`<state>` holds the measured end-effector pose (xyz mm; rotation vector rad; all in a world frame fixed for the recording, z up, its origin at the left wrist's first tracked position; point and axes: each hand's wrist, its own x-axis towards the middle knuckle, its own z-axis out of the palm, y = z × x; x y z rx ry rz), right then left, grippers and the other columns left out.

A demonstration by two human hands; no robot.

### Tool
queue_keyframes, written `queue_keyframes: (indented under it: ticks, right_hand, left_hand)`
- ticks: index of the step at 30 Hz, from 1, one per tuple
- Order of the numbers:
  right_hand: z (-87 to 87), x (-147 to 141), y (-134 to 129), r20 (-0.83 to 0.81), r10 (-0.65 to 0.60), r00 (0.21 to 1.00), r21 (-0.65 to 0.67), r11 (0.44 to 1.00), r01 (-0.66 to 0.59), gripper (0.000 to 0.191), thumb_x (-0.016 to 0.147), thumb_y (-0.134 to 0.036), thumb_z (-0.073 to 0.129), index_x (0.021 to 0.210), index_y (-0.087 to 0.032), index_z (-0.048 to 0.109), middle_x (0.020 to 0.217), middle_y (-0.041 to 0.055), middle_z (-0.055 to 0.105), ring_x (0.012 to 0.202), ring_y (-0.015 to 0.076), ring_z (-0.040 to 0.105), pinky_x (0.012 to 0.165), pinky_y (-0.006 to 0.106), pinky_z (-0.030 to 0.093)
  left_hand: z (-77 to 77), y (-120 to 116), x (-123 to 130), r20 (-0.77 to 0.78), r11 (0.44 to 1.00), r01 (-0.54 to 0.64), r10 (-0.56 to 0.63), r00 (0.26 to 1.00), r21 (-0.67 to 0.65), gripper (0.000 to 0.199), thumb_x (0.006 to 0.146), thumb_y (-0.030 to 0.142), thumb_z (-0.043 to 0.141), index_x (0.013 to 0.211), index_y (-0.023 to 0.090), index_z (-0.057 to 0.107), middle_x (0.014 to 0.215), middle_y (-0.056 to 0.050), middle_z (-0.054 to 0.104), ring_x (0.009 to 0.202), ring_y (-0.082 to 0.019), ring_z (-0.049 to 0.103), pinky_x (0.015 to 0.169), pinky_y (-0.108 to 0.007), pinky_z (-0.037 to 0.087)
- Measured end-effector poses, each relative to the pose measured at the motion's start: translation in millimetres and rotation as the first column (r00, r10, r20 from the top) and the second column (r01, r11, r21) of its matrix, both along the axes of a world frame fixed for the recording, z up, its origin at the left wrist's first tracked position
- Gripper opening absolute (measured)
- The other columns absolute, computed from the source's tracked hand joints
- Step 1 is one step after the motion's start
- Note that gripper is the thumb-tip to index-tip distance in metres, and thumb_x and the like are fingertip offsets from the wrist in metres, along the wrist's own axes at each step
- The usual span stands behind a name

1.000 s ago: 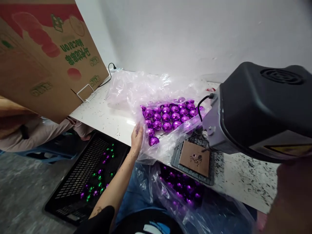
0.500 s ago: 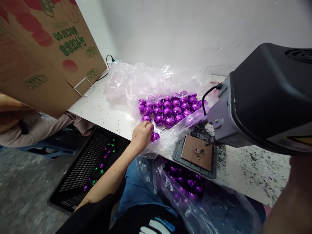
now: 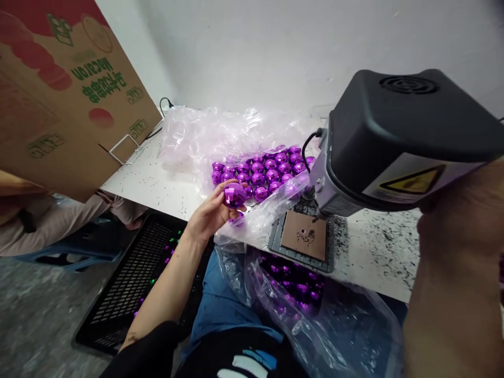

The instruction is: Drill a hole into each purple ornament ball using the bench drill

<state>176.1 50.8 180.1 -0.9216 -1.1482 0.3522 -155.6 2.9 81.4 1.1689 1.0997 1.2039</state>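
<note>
Purple faceted ball (image 3: 235,195) sits in the L hand (image 3: 208,214), thumb & fingers wrapped round it, just above the near L end of similar purple balls (image 3: 271,176) in rows on a clear plastic bag (image 3: 232,131) on the white table (image 3: 155,184). R hand (image 3: 460,215) is blurred, up by the side of the black machine (image 3: 394,126); can't tell if it's gripping anything. Machine's label (image 3: 417,178) has a yellow warning triangle w/ black symbol; any small print is too blurry to read. Below its head, a brown sq. plate (image 3: 304,235) lies on a grey base (image 3: 329,247), dark specks on & around it. Cardboard box (image 3: 74,126) at L has "Macaron" in green, upside down, w/ green Chinese chars. next to it & small green logos, approx. illegible. Black crate (image 3: 126,283) on the floor holds a few green & purple pcs. More purple balls show under clear plastic below the table edge.
</note>
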Motion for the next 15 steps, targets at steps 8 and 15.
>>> queue_keyframes:
  ticks: [8, 15]
  right_hand:
    - [0.1, 0, 2, -0.015, 0.050, 0.999, -0.051, 0.997, -0.051, 0.060, 0.074, -0.071, 0.065, 0.063, -0.017, 0.041, 0.053, -0.0047, 0.039, 0.038, 0.0033, 0.036, 0.032, 0.019, 0.021]
    - [-5.6, 5, 6, 0.027, 0.069, 0.997, -0.087, 0.994, -0.067, 0.066, 0.074, -0.078, 0.060, 0.065, -0.017, 0.037, 0.063, -0.0009, 0.047, 0.045, 0.0027, 0.042, 0.036, 0.018, 0.029]
  left_hand:
    - [-34.4, -23, 73, 0.160, 0.976, 0.133, -0.106, 0.981, -0.170, 0.060, 0.093, 0.068, 0.040, 0.127, 0.021, 0.057, 0.112, -0.014, 0.068, 0.082, -0.022, 0.067, 0.062, -0.034, 0.050]
    - [-48.5, -15, 91, -0.384, 0.996, 0.044, -0.009, 0.923, 0.083, 0.062, 0.074, 0.040, 0.082, 0.127, 0.023, 0.055, 0.118, -0.005, 0.065, 0.101, -0.020, 0.063, 0.086, -0.033, 0.051]
